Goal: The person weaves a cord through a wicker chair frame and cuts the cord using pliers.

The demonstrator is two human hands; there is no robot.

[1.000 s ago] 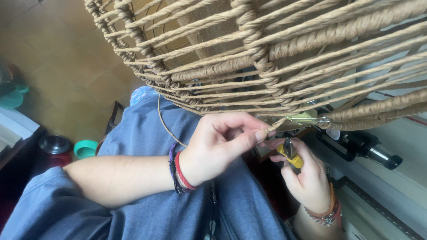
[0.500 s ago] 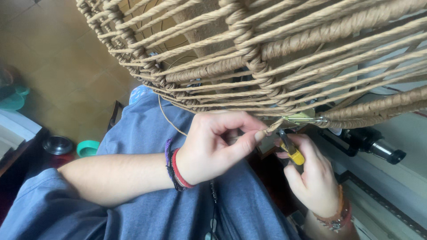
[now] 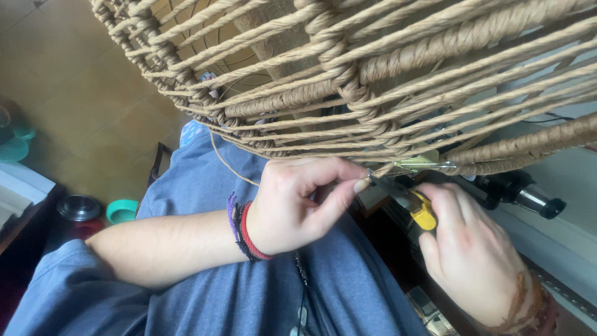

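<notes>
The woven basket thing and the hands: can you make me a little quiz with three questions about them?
1. True or false: the right hand holds a tool with a yellow handle.
2. Which wrist wears the red and dark bracelets? A) left B) right C) neither
3. Fill in: the left hand pinches its fingers just under the woven ____ frame.

Key: 1 true. 2 A. 3 cord. The tool's dark tip meets the left thumb beside a small metal clip on the frame's lower edge. A thin loose cord hangs by the left wrist, above the blue-grey clothing.
</notes>
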